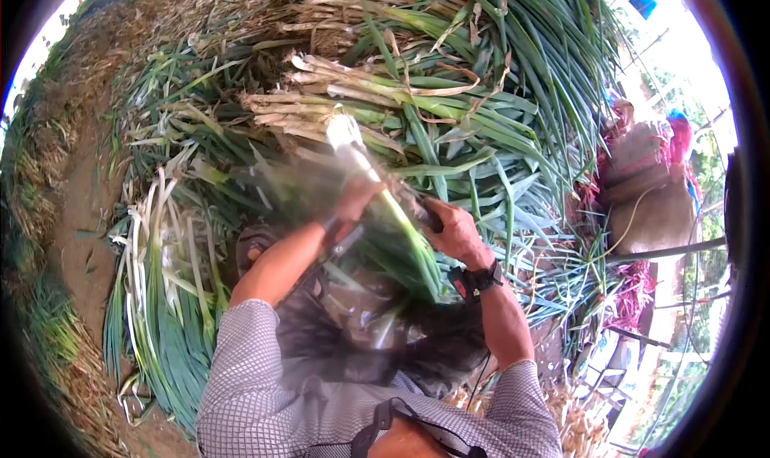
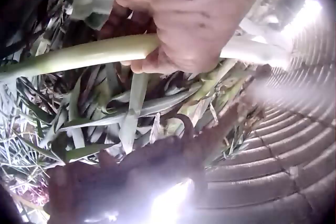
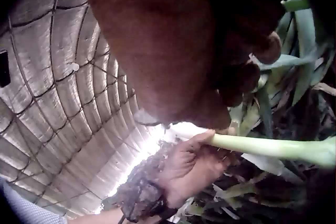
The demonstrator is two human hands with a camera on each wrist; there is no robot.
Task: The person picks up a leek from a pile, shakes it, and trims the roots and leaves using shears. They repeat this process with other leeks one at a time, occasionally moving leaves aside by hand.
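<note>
Leek heap (image 1: 449, 97) behind held stalk (image 1: 399, 219), sacks (image 1: 646, 193) right

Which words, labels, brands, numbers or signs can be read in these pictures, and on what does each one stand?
None: no view shows readable text.
The leek held by the left hand is unmarked.
The wrist strap and the blue object show no legible writing.

Hands, two: left hand (image 1: 355, 200) and right hand (image 1: 455, 231). Leek stalk (image 1: 399, 217) held, one. Heaped leeks (image 1: 449, 113), too many to count. Blue object (image 1: 642, 3) at far edge, one.
</note>
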